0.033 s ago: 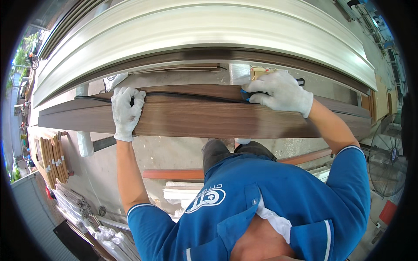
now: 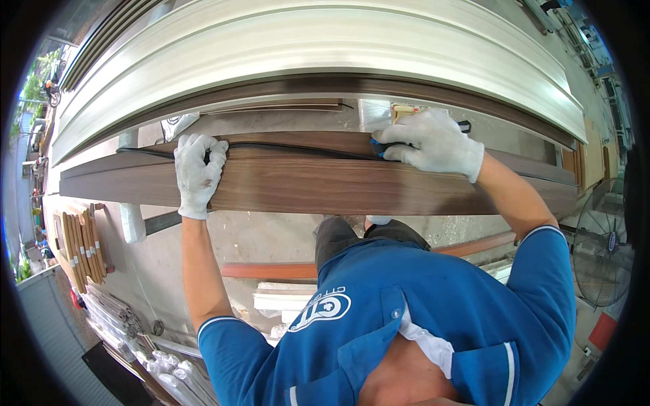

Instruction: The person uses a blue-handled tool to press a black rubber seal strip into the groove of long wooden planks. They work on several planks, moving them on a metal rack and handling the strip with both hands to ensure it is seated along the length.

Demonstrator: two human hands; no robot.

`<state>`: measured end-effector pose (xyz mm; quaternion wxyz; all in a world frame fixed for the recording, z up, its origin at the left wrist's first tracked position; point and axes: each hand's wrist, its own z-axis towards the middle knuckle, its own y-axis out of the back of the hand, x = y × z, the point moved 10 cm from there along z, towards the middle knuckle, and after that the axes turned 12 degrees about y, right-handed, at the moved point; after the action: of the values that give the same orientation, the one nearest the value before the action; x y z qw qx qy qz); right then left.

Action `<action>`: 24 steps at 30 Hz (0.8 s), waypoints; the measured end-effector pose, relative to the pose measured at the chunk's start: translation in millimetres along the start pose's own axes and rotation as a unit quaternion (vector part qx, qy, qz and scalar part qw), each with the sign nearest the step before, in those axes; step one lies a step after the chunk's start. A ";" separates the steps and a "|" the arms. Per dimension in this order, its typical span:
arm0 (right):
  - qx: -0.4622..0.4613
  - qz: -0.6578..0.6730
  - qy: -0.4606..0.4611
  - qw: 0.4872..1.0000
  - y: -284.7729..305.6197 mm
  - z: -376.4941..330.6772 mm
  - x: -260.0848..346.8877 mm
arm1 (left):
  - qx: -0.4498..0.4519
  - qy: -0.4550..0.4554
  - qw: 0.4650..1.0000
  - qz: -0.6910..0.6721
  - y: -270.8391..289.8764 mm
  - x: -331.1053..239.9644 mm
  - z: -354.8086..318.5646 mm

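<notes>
A long brown wood-grain plank (image 2: 325,186) lies across the view in front of me. A thin black strip (image 2: 291,147) runs along its upper edge. My left hand (image 2: 198,169), in a white glove, curls over that edge and pinches the strip against the plank. My right hand (image 2: 433,143), also gloved, is closed around a small blue and black tool (image 2: 377,147). The tool's tip touches the strip, further right along the plank. My blue shirt (image 2: 420,318) fills the lower view.
Long pale profiles (image 2: 325,47) are stacked beyond the plank, with a dark one under them. A bundle of wooden sticks (image 2: 81,247) and white profiles (image 2: 156,358) lie at left. An orange bar (image 2: 271,271) lies on the floor. A floor fan (image 2: 602,250) stands at right.
</notes>
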<state>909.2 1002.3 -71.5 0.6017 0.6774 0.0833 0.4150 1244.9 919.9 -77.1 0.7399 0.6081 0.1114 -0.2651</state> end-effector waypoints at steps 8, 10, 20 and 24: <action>0.048 0.009 0.028 0.998 -25.5 76.9 27.4 | 0.003 0.001 1.000 -0.020 -2.2 8.6 4.2; 0.043 0.012 0.047 0.998 -28.4 94.2 37.6 | -0.022 -0.022 0.999 -0.018 1.8 5.2 3.4; 0.040 0.011 0.073 0.996 -54.6 157.6 67.2 | -0.018 -0.055 0.998 -0.012 6.0 4.2 6.5; 0.020 0.001 0.075 0.997 -52.2 156.5 68.7 | 0.086 -0.085 0.992 -0.029 16.2 38.6 12.2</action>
<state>1077.2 941.3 -75.2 0.5794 0.6561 0.1358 0.4641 1283.8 900.2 -79.4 0.6838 0.6411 0.0423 -0.3458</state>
